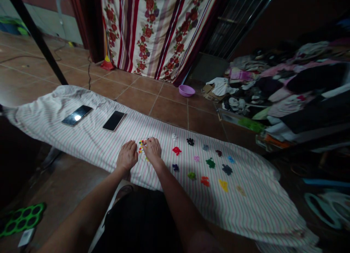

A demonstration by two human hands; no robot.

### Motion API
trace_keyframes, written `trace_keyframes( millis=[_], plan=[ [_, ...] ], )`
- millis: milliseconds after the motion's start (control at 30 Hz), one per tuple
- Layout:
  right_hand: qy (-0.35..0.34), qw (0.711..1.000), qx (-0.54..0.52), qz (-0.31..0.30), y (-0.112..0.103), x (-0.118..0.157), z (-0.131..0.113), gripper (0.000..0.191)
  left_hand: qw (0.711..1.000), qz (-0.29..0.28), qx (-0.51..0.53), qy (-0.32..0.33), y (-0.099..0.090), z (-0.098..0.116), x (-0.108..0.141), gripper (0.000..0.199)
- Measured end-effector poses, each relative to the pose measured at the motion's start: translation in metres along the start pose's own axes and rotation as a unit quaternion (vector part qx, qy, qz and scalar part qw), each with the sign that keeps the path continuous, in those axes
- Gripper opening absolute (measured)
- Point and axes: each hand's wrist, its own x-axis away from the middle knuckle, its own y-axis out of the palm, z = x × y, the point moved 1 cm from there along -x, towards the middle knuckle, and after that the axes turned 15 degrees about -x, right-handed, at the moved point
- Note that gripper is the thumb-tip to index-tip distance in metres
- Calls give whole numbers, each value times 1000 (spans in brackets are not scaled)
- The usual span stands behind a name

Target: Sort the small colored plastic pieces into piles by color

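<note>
A small patch of red, yellow, white and green pieces (141, 146) lies on the striped cloth, between my two hands. Just left of this patch, my left hand (127, 155) rests low on the cloth, fingers lying forward and nothing visible in them. My right hand (153, 148) covers the patch's right side with bent fingers and thumb brought together at the pieces; whatever they pinch is too small to make out. To the right are small piles sorted by colour, among them a red pile (177, 151), a black pile (190, 141), a green pile (210, 163) and a yellow pile (223, 185).
Two phones, a left one (77, 115) and a right one (114, 121), lie on the striped cloth (161, 176). Beyond it, a purple basin (186, 90) stands on the tiled floor. Heaped clothes (273, 81) fill the right side. A floral curtain (153, 34) hangs behind.
</note>
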Motion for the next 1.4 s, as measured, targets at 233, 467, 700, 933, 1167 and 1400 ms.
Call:
trace_keyframes(
  millis=[233,467,700,933,1167,1400],
  plan=[
    [-20,999,-41,27,-1,1,2,10,1000,-5,-1,0,-1,0,0,31],
    [50,976,-185,101,-13,13,30,14,1000,-11,-14,5,-1,-1,0,32],
    [93,953,-239,162,-30,33,67,13,1000,-9,-2,3,-3,-1,-1,32],
    [104,943,-240,207,-57,60,94,16,1000,0,-7,10,-3,-2,-1,32],
    [143,935,-219,240,-89,99,124,18,1000,5,15,16,-3,-4,0,33],
    [181,927,-137,299,-130,137,152,27,999,24,2,32,-4,-5,0,31]
  ],
)
